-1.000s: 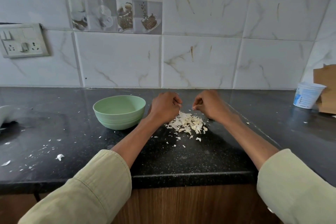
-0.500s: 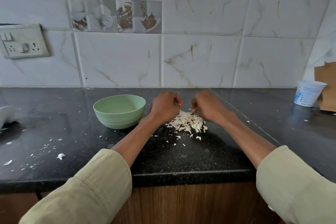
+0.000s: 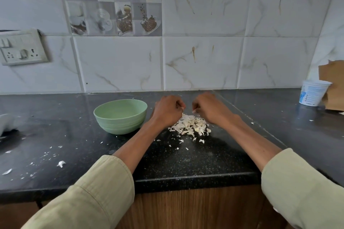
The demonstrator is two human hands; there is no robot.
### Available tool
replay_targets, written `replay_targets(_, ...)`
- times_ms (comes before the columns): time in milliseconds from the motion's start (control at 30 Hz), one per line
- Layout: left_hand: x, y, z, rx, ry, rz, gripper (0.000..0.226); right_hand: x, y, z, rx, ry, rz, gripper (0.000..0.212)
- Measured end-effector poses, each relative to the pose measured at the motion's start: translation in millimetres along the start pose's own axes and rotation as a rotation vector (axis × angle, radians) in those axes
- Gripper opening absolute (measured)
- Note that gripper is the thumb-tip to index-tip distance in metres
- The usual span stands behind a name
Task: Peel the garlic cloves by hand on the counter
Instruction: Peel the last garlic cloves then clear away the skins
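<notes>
My left hand (image 3: 167, 110) hovers over the black counter (image 3: 186, 160) with its fingers curled around a small garlic clove (image 3: 181, 107), which is mostly hidden. My right hand (image 3: 211, 108) faces it a short gap away and pinches a white scrap of garlic skin (image 3: 194, 111) at its fingertips. Below and between both hands lies a pile of pale garlic peels (image 3: 191, 126). A light green bowl (image 3: 121, 115) stands just left of my left wrist; its contents cannot be seen.
Loose peel flakes (image 3: 61, 163) are scattered across the left counter. A white plastic cup (image 3: 312, 95) and brown cardboard (image 3: 333, 83) stand at the far right by the tiled wall. A white object (image 3: 5, 122) lies at the left edge, under a wall socket (image 3: 20, 48).
My right hand has moved left, closing most of the gap to my left hand. The left hand, bowl and peel pile have stayed in place.
</notes>
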State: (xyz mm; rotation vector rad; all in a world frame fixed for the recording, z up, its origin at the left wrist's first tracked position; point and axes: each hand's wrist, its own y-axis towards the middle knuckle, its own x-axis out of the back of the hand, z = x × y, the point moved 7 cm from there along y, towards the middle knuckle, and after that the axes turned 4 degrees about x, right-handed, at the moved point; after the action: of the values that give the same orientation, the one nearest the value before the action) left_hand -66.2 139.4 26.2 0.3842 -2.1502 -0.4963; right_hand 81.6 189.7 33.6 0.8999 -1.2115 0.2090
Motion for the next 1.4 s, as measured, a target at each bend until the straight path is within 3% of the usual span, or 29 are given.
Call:
replay_targets(167,13.3,-0.4,-3.4,0.004,-0.168,-0.100,0.006,31.4,-0.9,7.5,-0.034,0.503,-0.231,0.005)
replay_targets(267,26.3,0.3,0.4,0.012,-0.311,-0.187,0.003,37.1,-3.0,12.6,-0.026,0.672,-0.260,0.018)
replay_targets(367,28.7,1.3,0.5,0.026,-0.399,-0.174,0.003,39.6,-3.9,13.4,-0.033,0.754,-0.266,0.025)
replay_targets(700,28.5,-1.7,-4.9,0.075,-0.633,-0.063,0.014,44.6,-3.2,9.7,-0.077,0.783,-0.295,0.011)
replay_targets(1400,30.1,-2.2,-3.9,0.127,-0.664,-0.052,0.012,53.6,-2.6,13.4,0.043,0.695,-0.332,0.012)
